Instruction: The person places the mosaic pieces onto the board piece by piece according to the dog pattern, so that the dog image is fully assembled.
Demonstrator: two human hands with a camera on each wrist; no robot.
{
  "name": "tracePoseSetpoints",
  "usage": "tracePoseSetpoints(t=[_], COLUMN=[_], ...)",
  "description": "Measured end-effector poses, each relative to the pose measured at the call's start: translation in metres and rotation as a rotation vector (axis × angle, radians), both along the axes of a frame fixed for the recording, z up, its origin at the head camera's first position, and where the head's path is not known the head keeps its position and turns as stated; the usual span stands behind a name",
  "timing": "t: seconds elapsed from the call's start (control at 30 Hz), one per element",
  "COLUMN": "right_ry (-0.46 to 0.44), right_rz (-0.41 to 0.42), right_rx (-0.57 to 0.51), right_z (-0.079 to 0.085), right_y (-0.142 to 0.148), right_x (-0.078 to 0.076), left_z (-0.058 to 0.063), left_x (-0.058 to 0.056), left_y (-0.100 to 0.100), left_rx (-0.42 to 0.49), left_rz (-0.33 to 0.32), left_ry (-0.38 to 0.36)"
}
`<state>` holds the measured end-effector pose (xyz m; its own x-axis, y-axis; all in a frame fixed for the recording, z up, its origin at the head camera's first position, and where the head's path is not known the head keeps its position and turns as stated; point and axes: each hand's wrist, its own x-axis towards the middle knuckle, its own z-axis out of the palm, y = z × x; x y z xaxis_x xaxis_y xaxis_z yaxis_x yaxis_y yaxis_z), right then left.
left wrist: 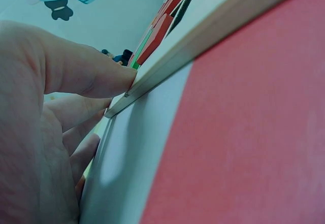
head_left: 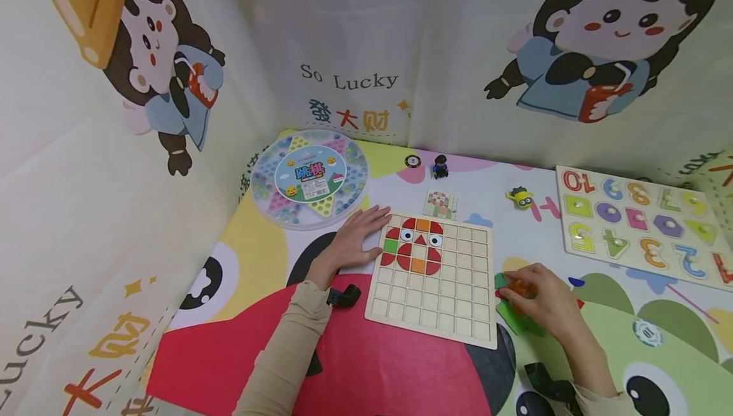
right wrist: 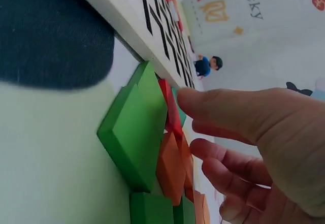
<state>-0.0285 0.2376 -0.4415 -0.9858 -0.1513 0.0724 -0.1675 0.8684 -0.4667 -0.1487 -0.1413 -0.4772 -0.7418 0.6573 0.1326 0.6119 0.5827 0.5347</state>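
Observation:
A wooden grid board lies before me, its upper left cells filled with red, orange and green pieces and two eye pieces. My left hand rests at the board's left edge, fingers extended; in the left wrist view the thumb touches the rim. On the board's right side, my right hand is over a small pile of pieces. The right wrist view shows green pieces, orange pieces and a red piece beside the thumb. Thumb and fingers are apart there, with no piece seen between them.
Behind the board lies a small pattern card. A round Chinese checkers box is at the back left, a number puzzle board at the right. Small figures, a yellow toy and a white chip lie around.

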Motion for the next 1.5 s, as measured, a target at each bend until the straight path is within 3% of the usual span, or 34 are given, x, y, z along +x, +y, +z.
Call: tracePoseSetpoints(t=[0.23, 0.47, 0.63, 0.83, 0.97, 1.1, 1.2, 1.3, 1.5], right_ry=[-0.015, 0.016, -0.078, -0.180, -0.163, 0.001, 0.101, 0.090, -0.004], right_rz=[-0.013, 0.027, -0.029, -0.102, -0.153, -0.165, -0.118, -0.062, -0.019], right_rx=[-0.004, -0.030, 0.012, 0.015, -0.029, -0.125, -0.238, -0.325, -0.393], right_z=[0.006, 0.006, 0.002, 0.007, 0.011, 0.015, 0.012, 0.005, -0.006], right_y=[-0.004, 0.007, 0.003, -0.005, -0.009, -0.018, -0.035, -0.061, -0.104], right_x=[-0.001, 0.022, 0.029, 0.027, 0.026, 0.023, 0.015, 0.005, -0.007], left_z=[-0.004, -0.004, -0.002, -0.006, -0.007, -0.005, -0.003, -0.001, -0.002], left_x=[0.000, 0.001, 0.002, 0.001, 0.001, 0.000, 0.001, 0.001, 0.000], left_y=[-0.001, 0.000, -0.001, -0.001, 0.000, 0.001, 0.001, 0.001, 0.000], left_rx=[0.006, -0.005, 0.003, 0.005, -0.002, -0.007, -0.001, -0.003, -0.015], left_rz=[0.012, 0.017, 0.016, 0.014, 0.010, 0.009, 0.014, 0.014, 0.011], left_ry=[-0.004, -0.008, -0.004, -0.001, 0.005, 0.007, -0.001, -0.004, 0.001])
